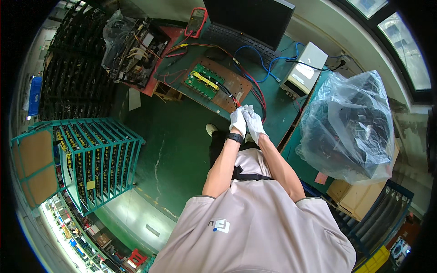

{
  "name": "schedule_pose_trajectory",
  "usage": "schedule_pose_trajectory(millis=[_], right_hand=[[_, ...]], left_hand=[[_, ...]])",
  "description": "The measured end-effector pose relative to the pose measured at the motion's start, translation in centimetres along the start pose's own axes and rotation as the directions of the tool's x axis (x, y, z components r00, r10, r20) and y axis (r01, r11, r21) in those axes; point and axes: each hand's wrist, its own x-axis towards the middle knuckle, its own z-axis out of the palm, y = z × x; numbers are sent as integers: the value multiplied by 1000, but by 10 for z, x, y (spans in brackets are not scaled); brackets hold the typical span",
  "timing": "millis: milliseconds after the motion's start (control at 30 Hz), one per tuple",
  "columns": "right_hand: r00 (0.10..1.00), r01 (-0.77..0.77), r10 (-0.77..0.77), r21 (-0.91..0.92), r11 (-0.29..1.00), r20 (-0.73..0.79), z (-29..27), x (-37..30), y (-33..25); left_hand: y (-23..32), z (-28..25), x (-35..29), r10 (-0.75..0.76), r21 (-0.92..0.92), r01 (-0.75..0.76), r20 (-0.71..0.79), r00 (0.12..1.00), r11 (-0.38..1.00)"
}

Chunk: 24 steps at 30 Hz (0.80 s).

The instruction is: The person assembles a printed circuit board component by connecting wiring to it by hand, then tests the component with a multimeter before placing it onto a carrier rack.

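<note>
Both my hands wear white gloves and meet at the front edge of the green workbench (277, 119). My left hand (237, 121), with a black watch at the wrist, is closed on red and black wires (231, 97) that lead from a green circuit board (203, 83). Pressed against it, my right hand (255, 123) is closed too; whatever lies between its fingers is hidden. The board carries a yellow component (205, 80) and rests on a brown perforated plate (241, 85), just beyond my hands.
A red multimeter (196, 22), a laptop (248, 25) and a white power supply (304, 69) stand along the back. Red and blue cables cross the bench. At right sits a plastic-wrapped bundle (348, 127); at left, a teal rack (98, 159) of boards and opened equipment (139, 52).
</note>
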Motion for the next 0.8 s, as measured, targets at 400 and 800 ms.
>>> schedule_pose_trajectory(millis=[400, 800], right_hand=[[993, 11, -9, -9, 1000, 119, -19, -18, 28], [898, 266, -413, -935, 234, 152, -112, 36, 13]], left_hand=[[11, -22, 10, -62, -8, 62, -28, 998, 998], [-1, -60, -33, -271, 407, 275, -69, 960, 871]])
